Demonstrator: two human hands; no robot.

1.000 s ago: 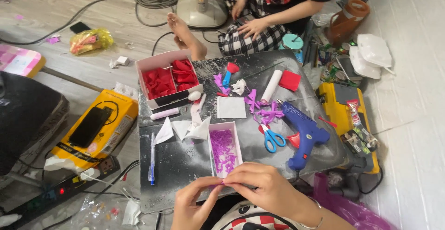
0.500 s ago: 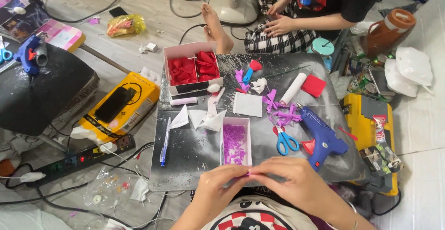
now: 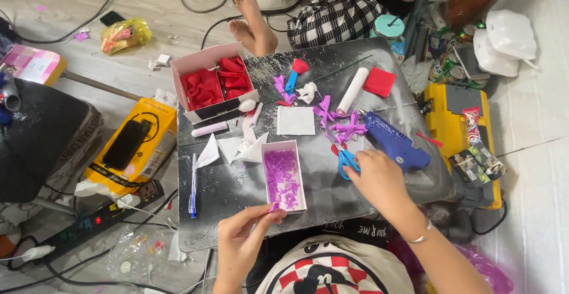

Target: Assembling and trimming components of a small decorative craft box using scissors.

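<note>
My left hand (image 3: 246, 237) pinches a small purple paper piece (image 3: 274, 207) at the near corner of a white box of purple paper bits (image 3: 283, 177). My right hand (image 3: 376, 178) rests on the dark work board (image 3: 237, 196), its fingers touching the blue-handled scissors (image 3: 347, 160). Just beyond that hand lies a blue glue gun (image 3: 393, 141). Purple paper shapes (image 3: 344, 125) lie scattered behind the scissors.
A box of red petals (image 3: 210, 86), white paper pieces (image 3: 237, 147), a white square (image 3: 296, 120), a white roll (image 3: 352, 90), a red square (image 3: 379, 82) and a blue pen (image 3: 192, 184) lie on the board. Another person's feet (image 3: 252, 18) rest at the far edge. A yellow toolbox (image 3: 459, 125) stands right, a power strip (image 3: 104, 217) left.
My hands were together at the board's near edge. Now they have parted: the right has reached out to the scissors, the left keeps the purple piece by the box.
</note>
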